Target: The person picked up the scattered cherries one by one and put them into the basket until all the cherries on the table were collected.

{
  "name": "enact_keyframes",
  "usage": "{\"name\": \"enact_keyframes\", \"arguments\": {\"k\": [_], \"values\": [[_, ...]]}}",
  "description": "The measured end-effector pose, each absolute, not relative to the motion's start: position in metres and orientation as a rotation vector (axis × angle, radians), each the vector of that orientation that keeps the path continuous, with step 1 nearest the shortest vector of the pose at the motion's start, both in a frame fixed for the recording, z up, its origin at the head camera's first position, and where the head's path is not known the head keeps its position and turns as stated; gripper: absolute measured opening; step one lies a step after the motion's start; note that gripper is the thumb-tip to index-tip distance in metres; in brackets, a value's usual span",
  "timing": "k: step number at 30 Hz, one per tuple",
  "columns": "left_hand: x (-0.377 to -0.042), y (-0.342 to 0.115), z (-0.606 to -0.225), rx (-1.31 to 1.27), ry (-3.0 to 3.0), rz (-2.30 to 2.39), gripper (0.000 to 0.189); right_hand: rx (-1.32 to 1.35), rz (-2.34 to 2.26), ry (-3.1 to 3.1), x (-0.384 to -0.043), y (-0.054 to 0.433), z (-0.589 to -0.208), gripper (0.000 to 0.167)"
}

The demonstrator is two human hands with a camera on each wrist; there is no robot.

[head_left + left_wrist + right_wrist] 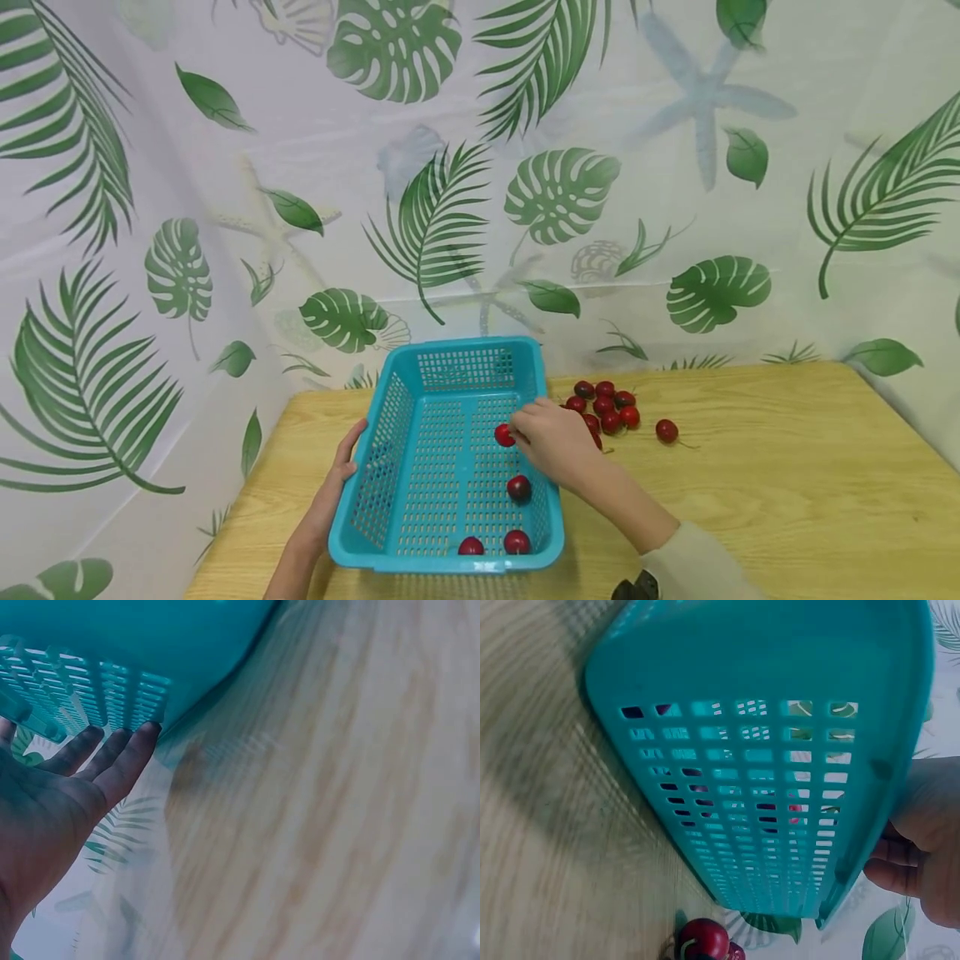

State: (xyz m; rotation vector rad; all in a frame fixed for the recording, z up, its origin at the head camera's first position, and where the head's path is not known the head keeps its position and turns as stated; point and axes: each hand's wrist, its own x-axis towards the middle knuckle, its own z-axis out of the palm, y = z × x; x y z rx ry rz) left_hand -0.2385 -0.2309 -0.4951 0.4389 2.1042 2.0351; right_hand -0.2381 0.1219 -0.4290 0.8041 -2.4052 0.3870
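Note:
A blue plastic basket (430, 475) with slotted walls stands on the wooden table. My right hand (558, 443) reaches over its right rim and pinches a red cherry (504, 435) inside the basket's outline. Lower down in the basket lie three more cherries, one dark red (518, 488) and two by the near wall. My left hand (327, 497) is at the basket's left side. In the left wrist view its fingers (127, 761) are nearly straight, with their tips against the slotted outer wall.
A cluster of several cherries (603, 406) lies on the table (787, 467) just right of the basket. One stemmed cherry (666, 431) sits apart, farther right. Behind the table hangs a leaf-patterned cloth (480, 275), which also covers the left side.

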Motion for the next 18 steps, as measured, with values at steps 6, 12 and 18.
{"name": "enact_keyframes", "arguments": {"k": [6,12,18], "values": [[-0.238,-0.231,-0.496,0.443,2.102,2.048,0.06,0.803,0.39,-2.539,-0.246,0.108,-0.425,0.014],[-0.237,-0.232,-0.495,0.426,2.1,2.037,0.06,0.781,0.315,-2.706,-0.255,0.095,-0.431,0.011],[-0.239,-0.232,-0.495,0.422,2.099,2.036,0.059,0.795,0.11,-2.809,-0.257,0.089,-0.435,0.016]]}}
